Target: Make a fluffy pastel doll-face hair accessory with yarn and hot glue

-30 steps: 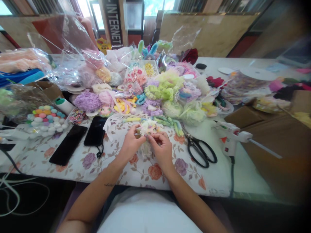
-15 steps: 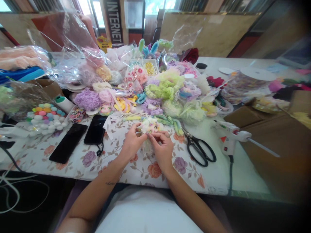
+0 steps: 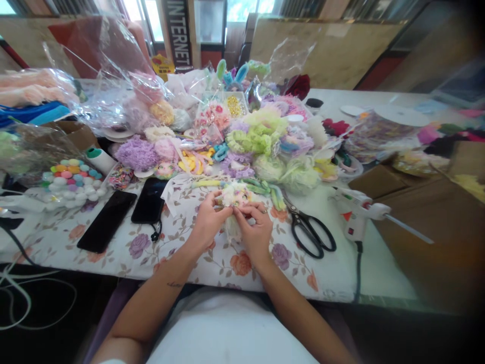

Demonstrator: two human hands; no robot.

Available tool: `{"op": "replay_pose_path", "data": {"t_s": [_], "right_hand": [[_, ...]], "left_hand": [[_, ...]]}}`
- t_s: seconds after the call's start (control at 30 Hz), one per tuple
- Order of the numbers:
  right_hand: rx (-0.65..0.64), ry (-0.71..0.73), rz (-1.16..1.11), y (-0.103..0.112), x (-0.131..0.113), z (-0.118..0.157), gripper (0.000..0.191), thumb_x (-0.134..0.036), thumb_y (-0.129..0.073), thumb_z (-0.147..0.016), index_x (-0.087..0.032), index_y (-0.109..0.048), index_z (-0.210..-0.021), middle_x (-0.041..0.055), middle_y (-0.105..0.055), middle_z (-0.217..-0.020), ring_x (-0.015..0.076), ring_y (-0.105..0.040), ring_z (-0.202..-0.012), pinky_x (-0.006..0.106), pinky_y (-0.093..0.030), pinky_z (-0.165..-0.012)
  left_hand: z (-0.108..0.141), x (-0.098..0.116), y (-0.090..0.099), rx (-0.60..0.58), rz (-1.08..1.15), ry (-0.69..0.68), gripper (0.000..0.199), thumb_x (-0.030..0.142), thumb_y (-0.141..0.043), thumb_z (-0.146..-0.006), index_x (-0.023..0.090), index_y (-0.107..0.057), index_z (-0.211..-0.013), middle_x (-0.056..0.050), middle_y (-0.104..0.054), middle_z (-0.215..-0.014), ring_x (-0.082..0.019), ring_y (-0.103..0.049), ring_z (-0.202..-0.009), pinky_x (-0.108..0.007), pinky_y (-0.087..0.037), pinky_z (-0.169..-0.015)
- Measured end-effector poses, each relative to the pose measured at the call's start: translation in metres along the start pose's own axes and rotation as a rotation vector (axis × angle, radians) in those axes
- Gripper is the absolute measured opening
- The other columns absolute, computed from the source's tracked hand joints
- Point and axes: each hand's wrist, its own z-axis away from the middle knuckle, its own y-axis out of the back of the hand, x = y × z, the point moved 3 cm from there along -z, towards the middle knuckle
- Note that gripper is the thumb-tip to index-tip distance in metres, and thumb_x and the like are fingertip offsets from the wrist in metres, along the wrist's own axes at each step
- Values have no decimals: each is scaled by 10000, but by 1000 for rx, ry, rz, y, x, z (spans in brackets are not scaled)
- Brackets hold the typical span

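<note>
A small doll (image 3: 238, 194) with pale fluffy hair and a painted face is held between my two hands, over the flowered cloth (image 3: 151, 268). My left hand (image 3: 209, 215) grips it from the left, thumb pointing inward. From the right, my right hand (image 3: 254, 222) pinches just below the face, its fingertips meeting the left thumb. Whitish strands hang beneath the fingers; what exactly the fingertips pinch is too small to tell. Green and yellow fuzzy stems (image 3: 271, 192) lie right behind the doll. Black-handled scissors (image 3: 311, 233) rest to the right of my right hand.
Two dark phones (image 3: 108, 221) lie to the left, beside a pile of colourful pom-poms (image 3: 71, 184). A glue gun (image 3: 359, 212) with its cord stands at the right, near a cardboard box (image 3: 428, 227). Yarn and trimmings (image 3: 261, 134) are heaped across the back.
Both hands stay on the doll, with only a slight shift of the fingers. The view has moved very little; the things on the table lie as before.
</note>
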Motion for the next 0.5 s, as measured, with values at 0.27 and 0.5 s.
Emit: {"op": "replay_pose_path", "data": {"t_s": [0.27,0.5], "right_hand": [[-36,47,53,5,-3,-2,93,-290,-654,-816,-238,-729,-832,61,-651,-888,216,-606,-819,348,-480,-750],[-82,70,102,5,-2,-8,94,-284,-643,-827,-228,-709,-792,54,-619,-845,201,-595,-783,334,-484,-711]], "left_hand": [[3,7,1,-11,96,3,588,239,-729,-662,170,-507,-1203,-35,-608,-937,-102,-580,-675,-206,-430,-576],[5,10,-1,-14,101,14,579,241,-735,-665,175,-510,-1194,-41,-600,-962,-101,-584,-673,-210,-424,-574]]}}
